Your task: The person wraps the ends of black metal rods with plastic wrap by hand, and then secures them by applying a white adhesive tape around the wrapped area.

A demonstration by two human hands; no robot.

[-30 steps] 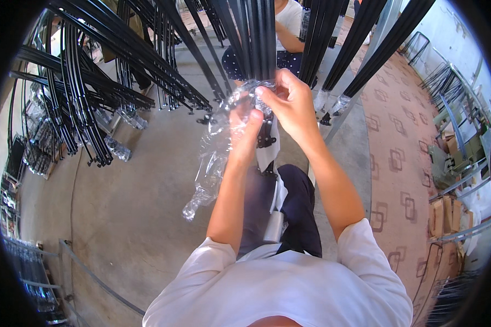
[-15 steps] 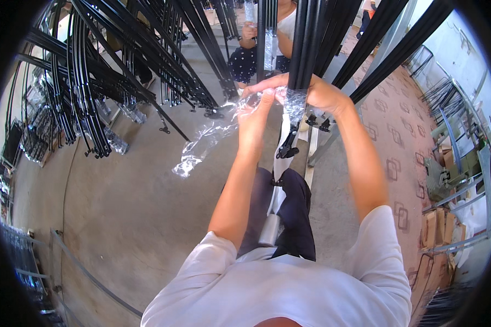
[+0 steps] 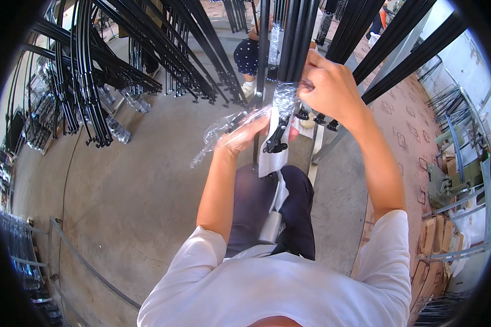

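Over grey concrete (image 3: 131, 207) beside pink flooring (image 3: 413, 174), left hand (image 3: 246, 134) clasps black tubes (image 3: 295, 49); right hand (image 3: 331, 90) curls close, grip unclear

The head view looks from the wearer's head steeply down and forward — a wide fisheye, upright, dark around its rim. The white short-sleeved shirt (image 3: 278, 283) looms nearest along the lower edge; the left hand (image 3: 248, 133) and right hand (image 3: 334, 90) sit farther off, upper centre. Concrete floor (image 3: 131, 201) spreads below, left of centre — black tubes (image 3: 296, 49) run out past the top.
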